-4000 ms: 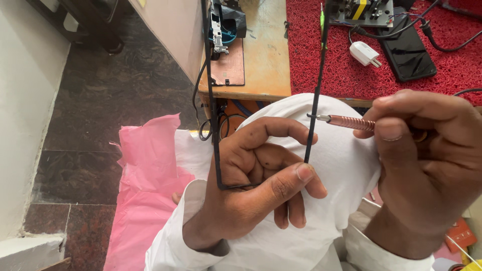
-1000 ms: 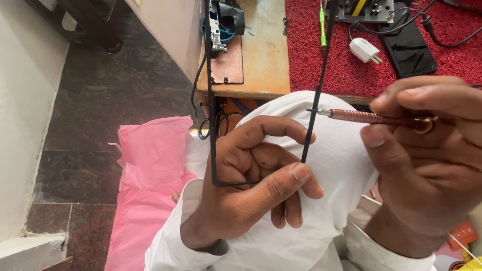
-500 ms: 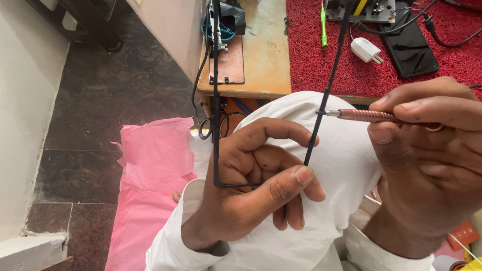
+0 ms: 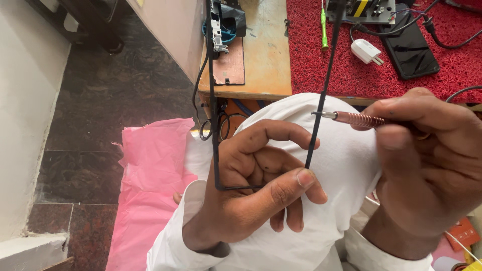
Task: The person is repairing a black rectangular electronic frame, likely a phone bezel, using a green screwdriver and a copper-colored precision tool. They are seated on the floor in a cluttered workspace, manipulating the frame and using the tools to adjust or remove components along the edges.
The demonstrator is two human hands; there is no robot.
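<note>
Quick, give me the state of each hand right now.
Left hand: closed around the corner of a thin black frame, thumb pressing its lower edge.
Right hand: closed on a small copper-coloured screwdriver, tip at the frame's right bar.

wooden bench point(image 4: 266, 55) — red mat point(image 4: 321, 65) (phone point(image 4: 407, 46)); copper board point(image 4: 229, 68)

Screwdriver point(image 4: 359, 119) right of frame point(image 4: 321, 95)

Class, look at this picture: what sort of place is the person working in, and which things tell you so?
Probably a small electronics repair bench: a circuit board and dark phone lie on a red mat, and the right hand holds a fine screwdriver.
</note>
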